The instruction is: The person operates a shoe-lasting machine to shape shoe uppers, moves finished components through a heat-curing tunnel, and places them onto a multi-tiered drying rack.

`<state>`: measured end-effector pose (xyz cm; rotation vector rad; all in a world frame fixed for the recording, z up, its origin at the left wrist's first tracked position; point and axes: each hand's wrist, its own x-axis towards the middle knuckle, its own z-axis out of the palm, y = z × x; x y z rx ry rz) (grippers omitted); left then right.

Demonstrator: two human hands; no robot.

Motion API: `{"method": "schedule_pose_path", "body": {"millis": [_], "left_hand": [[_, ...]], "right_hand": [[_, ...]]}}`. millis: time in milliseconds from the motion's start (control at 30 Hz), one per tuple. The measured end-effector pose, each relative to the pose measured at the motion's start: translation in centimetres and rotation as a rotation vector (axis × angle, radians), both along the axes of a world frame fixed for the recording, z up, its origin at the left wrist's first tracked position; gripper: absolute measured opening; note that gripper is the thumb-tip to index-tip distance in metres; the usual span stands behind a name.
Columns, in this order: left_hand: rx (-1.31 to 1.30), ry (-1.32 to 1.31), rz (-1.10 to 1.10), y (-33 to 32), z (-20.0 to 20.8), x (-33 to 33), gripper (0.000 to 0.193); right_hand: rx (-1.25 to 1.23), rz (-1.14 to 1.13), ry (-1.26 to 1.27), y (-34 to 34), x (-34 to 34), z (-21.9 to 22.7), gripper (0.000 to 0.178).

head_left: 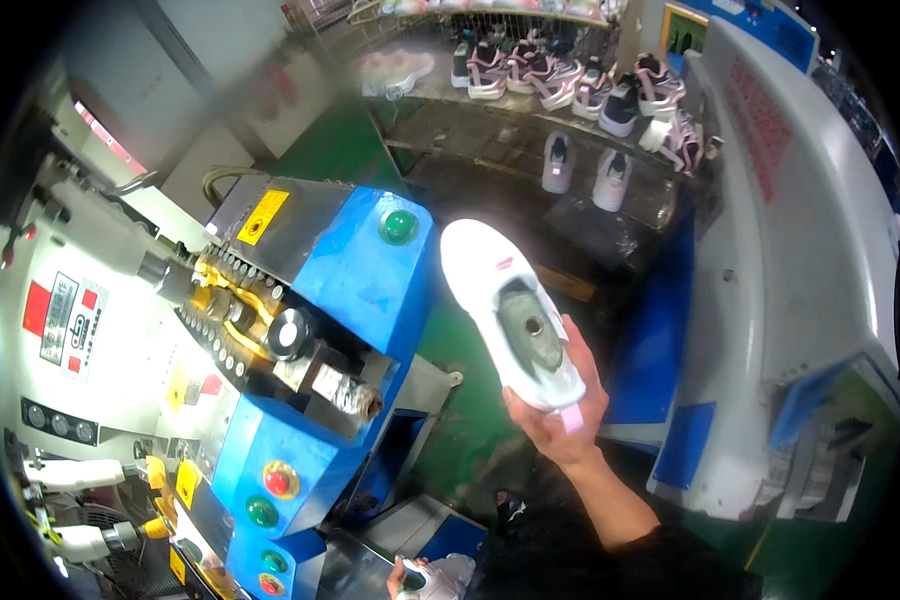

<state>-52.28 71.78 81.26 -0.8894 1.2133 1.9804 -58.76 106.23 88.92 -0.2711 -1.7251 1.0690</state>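
In my right hand (pixel 560 445) is a white shoe (pixel 475 265), gripped around its heel end with the thumb on one side and fingers on the other. Its toe points up and to the left, away from me. A grey-green shoe last (pixel 540 352) with a round metal hole fills its opening, and a pink tab (pixel 571 418) hangs at the heel. At the lower edge, my left hand (pixel 397 577) is closed on another pale shoe (pixel 448 578), partly cut off by the picture's edge.
A blue and white machine (pixel 360 285) with green and red buttons stands at left. Several finished-looking shoes (pixel 545 80) line a rack (pixel 450 130) ahead, with two pale shoes (pixel 558 165) on its lower shelf. A large grey machine (pixel 770 250) rises at right.
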Motion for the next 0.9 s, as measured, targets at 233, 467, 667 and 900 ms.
{"method": "schedule_pose_path", "body": {"millis": [233,467,667,900], "left_hand": [[0.254,0.068,-0.009,-2.3,-2.7,2.3,0.037],[0.366,0.094,-0.001,-3.8,-7.3,2.1,0.034],[0.325,0.28,0.008,-3.6,-7.8,2.0,0.043],[0.289,0.423,-0.011,-2.0,-3.6,0.1,0.043]], "right_hand": [[0.03,0.071,-0.216,-4.8,8.9,5.4,0.058],[0.563,0.072,0.026,-5.4,13.0,8.8,0.05],[0.482,0.114,0.054,-5.8,15.2,10.3,0.034],[0.24,0.158,-0.065,-6.8,18.3,10.8,0.043]]}}
